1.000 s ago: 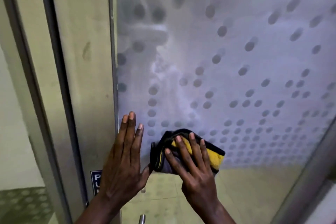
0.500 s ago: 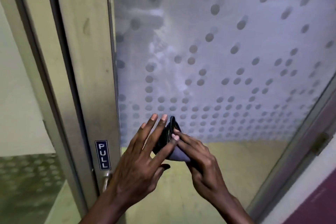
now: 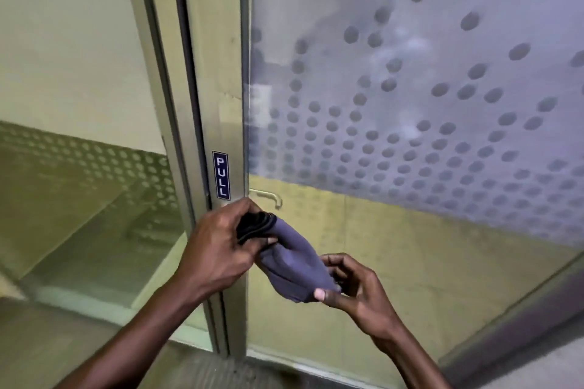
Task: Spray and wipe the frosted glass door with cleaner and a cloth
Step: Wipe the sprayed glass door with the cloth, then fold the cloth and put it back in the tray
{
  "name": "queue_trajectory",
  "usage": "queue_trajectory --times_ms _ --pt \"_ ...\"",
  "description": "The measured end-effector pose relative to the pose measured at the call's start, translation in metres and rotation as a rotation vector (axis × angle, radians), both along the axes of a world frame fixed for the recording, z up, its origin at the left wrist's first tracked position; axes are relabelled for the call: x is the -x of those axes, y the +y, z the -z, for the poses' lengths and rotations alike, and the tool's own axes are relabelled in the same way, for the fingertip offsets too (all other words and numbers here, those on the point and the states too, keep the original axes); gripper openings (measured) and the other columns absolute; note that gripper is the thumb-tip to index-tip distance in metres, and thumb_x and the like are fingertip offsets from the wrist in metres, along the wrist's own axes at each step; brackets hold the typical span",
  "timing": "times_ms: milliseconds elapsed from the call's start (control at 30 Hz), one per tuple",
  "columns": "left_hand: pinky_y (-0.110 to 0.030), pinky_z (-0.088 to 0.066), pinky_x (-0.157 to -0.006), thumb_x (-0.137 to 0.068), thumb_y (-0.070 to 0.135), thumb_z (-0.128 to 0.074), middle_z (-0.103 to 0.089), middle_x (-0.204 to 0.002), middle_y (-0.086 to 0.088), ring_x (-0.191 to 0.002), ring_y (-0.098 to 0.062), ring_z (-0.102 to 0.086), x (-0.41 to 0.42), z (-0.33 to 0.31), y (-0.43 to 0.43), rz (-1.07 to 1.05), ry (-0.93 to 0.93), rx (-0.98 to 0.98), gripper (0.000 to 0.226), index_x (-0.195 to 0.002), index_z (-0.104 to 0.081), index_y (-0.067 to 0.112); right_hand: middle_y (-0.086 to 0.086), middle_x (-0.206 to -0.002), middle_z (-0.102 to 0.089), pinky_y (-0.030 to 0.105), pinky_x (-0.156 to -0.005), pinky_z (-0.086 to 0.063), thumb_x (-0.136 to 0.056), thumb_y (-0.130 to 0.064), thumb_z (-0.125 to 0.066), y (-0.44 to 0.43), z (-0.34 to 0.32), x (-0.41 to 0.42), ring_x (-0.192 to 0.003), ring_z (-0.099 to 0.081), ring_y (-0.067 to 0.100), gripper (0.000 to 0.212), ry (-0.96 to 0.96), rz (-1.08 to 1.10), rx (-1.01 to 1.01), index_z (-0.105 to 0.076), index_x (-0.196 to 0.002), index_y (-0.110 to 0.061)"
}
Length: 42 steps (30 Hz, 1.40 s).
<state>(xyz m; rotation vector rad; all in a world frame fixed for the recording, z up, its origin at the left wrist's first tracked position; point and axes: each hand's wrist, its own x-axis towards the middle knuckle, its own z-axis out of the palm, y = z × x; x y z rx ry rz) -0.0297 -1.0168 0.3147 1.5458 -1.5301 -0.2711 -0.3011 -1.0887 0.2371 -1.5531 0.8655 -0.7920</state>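
Note:
The frosted glass door (image 3: 426, 88) with a dotted pattern fills the upper right; its lower band is plain glass. A folded cloth (image 3: 294, 257), grey-purple with dark edges, is held off the glass in front of the door's lower part. My left hand (image 3: 221, 249) pinches the cloth's upper folded end. My right hand (image 3: 357, 287) grips its lower end from below. Both hands are away from the glass. No spray bottle is in view.
A metal door frame (image 3: 218, 73) runs vertically left of the glass, with a blue PULL sign (image 3: 220, 174). A door handle (image 3: 268, 197) shows just above my left hand. A fixed glass panel (image 3: 79, 104) is on the left.
The cloth has come off the glass and moved down. My left hand, flat on the glass before, now grips the cloth. The view has dropped toward the handle.

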Motion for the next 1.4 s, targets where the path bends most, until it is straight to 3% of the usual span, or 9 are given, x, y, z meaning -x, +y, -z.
queue_trajectory --times_ms 200,433,733,900,967,1133,1200,1267,1400 --pt "-0.018 -0.052 -0.069 -0.086 0.009 -0.094 -0.077 -0.074 0.019 -0.068 0.004 -0.068 0.002 0.033 0.065 -0.262 0.355 -0.135 0.026 -0.088 -0.074 0.025 0.014 -0.1 -0.081 0.029 -0.086 -0.059 -0.08 -0.003 -0.094 0.034 0.042 -0.01 -0.093 -0.071 0.021 0.037 -0.102 -0.077 -0.161 -0.074 -0.11 0.001" --pt "-0.016 -0.056 -0.062 -0.084 0.017 -0.097 -0.086 -0.082 -0.003 -0.069 -0.005 -0.075 0.02 0.07 0.159 -0.528 0.654 -0.252 0.019 -0.093 -0.082 0.009 0.021 -0.109 -0.084 0.038 -0.078 -0.066 -0.097 -0.001 -0.076 0.089 0.065 -0.025 -0.094 -0.079 0.024 0.018 -0.105 -0.099 -0.415 -0.07 -0.111 0.009" --pt "-0.041 -0.064 -0.089 -0.089 -0.015 -0.079 -0.085 -0.108 -0.03 -0.094 -0.036 -0.082 0.038 0.112 0.286 -0.788 1.19 -0.418 0.023 -0.111 -0.078 -0.011 0.018 -0.109 -0.086 0.028 -0.057 -0.06 -0.098 -0.006 -0.077 0.151 0.078 -0.061 -0.086 -0.08 0.02 0.022 0.037 -0.274 -0.504 -0.075 -0.12 -0.003" --pt "-0.025 -0.062 -0.06 -0.082 -0.01 -0.089 -0.082 -0.08 -0.022 -0.069 -0.022 -0.075 0.045 0.126 0.354 -0.933 1.215 -0.325 0.011 -0.079 -0.079 -0.008 0.035 -0.111 -0.077 0.035 -0.07 -0.061 -0.091 0.0 -0.083 0.195 0.085 -0.088 -0.087 -0.076 0.027 0.028 0.097 -0.397 -0.485 -0.075 -0.118 -0.003" --pt "-0.02 -0.049 -0.048 -0.078 -0.006 -0.094 -0.061 -0.056 -0.007 -0.051 -0.012 -0.057 0.046 0.135 0.384 -0.975 1.207 -0.285 0.038 -0.055 -0.065 0.007 0.034 -0.106 -0.078 0.036 -0.068 -0.063 -0.089 0.003 -0.084 0.216 0.087 -0.098 -0.083 -0.076 0.027 0.026 0.111 -0.433 -0.479 -0.076 -0.114 -0.001" --pt "-0.035 -0.056 -0.077 -0.086 -0.006 -0.087 -0.076 -0.09 -0.025 -0.087 -0.028 -0.066 0.053 0.141 0.461 -1.024 1.309 -0.114 0.024 -0.099 -0.076 -0.023 0.013 -0.08 -0.085 0.034 -0.064 -0.064 -0.088 0.004 -0.085 0.284 0.093 -0.124 -0.068 -0.079 0.021 0.013 0.171 -0.512 -0.467 -0.077 -0.098 0.0" --pt "-0.028 -0.051 -0.071 -0.094 0.001 -0.083 -0.071 -0.078 -0.015 -0.075 -0.02 -0.06 0.056 0.144 0.497 -1.065 1.314 -0.103 0.015 -0.084 -0.081 -0.011 0.023 -0.088 -0.085 0.039 -0.073 -0.063 -0.09 0.002 -0.084 0.319 0.097 -0.136 -0.077 -0.079 0.027 0.012 0.186 -0.543 -0.466 -0.079 -0.101 0.003" --pt "-0.019 -0.046 -0.058 -0.101 0.009 -0.078 -0.063 -0.06 0.001 -0.056 -0.009 -0.051 0.057 0.147 0.534 -1.098 1.306 -0.106 0.041 -0.06 -0.076 0.011 0.032 -0.097 -0.081 0.039 -0.074 -0.062 -0.092 0.001 -0.082 0.353 0.1 -0.147 -0.083 -0.076 0.029 0.015 0.183 -0.573 -0.467 -0.077 -0.104 0.007" --pt "-0.022 -0.054 -0.062 -0.103 0.019 -0.078 -0.071 -0.064 0.003 -0.058 -0.008 -0.061 0.06 0.151 0.619 -1.221 1.303 -0.043 0.038 -0.065 -0.074 0.015 0.017 -0.085 -0.081 0.03 -0.062 -0.066 -0.093 0.0 -0.081 0.433 0.103 -0.166 -0.079 -0.073 0.023 0.002 0.176 -0.661 -0.428 -0.082 -0.094 -0.001"
